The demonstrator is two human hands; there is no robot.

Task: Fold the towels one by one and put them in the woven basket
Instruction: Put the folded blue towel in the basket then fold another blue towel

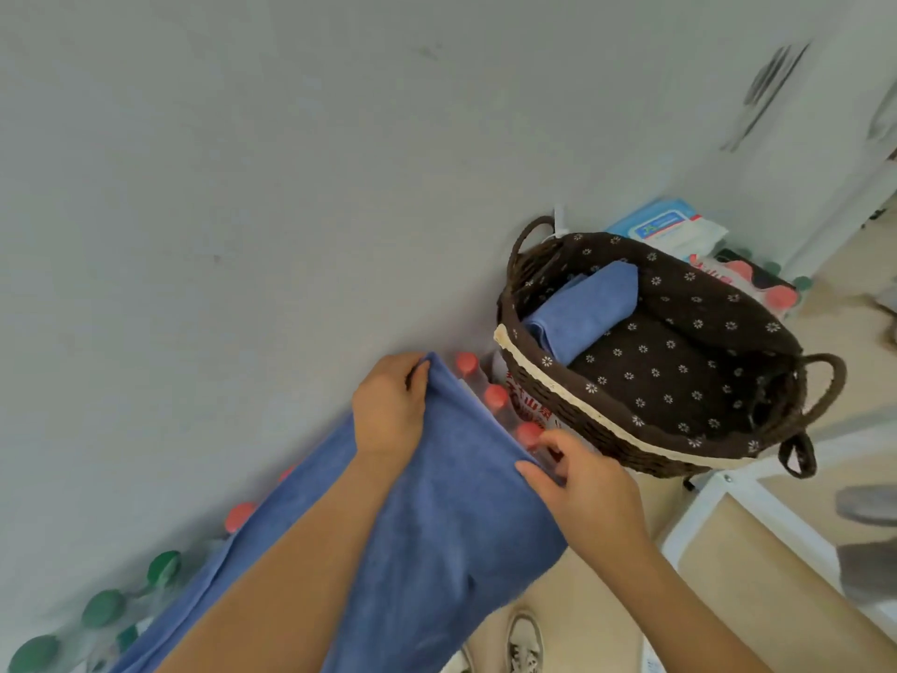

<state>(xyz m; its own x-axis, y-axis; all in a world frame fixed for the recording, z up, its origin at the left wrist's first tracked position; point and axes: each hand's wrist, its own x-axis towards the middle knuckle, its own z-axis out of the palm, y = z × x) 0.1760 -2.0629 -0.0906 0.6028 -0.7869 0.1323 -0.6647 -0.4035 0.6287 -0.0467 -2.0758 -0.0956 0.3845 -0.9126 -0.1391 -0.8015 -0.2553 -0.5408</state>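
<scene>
The blue towel point(427, 541) hangs stretched between our two hands, held up in the air in front of the wall point(242, 187) with its length trailing down toward the lower left of the view. Our left hand point(388, 410) is pinched shut on one top corner, thumb over the cloth, and our right hand point(587, 493) is closed on the other top corner — each grip clamped on the towel's upper edge, which keeps that edge taut and level. We judge this is the opening of a fold: held by both corners, the cloth falls flat and the corners can be brought together cleanly.

The woven basket point(582, 420) stands just beyond our right hand, dark brown with a flowered lining and a pale trim along its rim. It appears to rest on packs of bottled water, though we cannot tell exactly what carries it. One folded blue towel point(582, 308) already lies inside, against the wall-side of the basket, leaving most of the lining bare for the next one.

Red-capped bottles point(495, 398) show between the towel and the basket, and green-capped bottles point(102, 607) line the wall at lower left. Our shoe point(526, 643) stands on the floor below — the towel's lower end could brush it if allowed to sag.
</scene>
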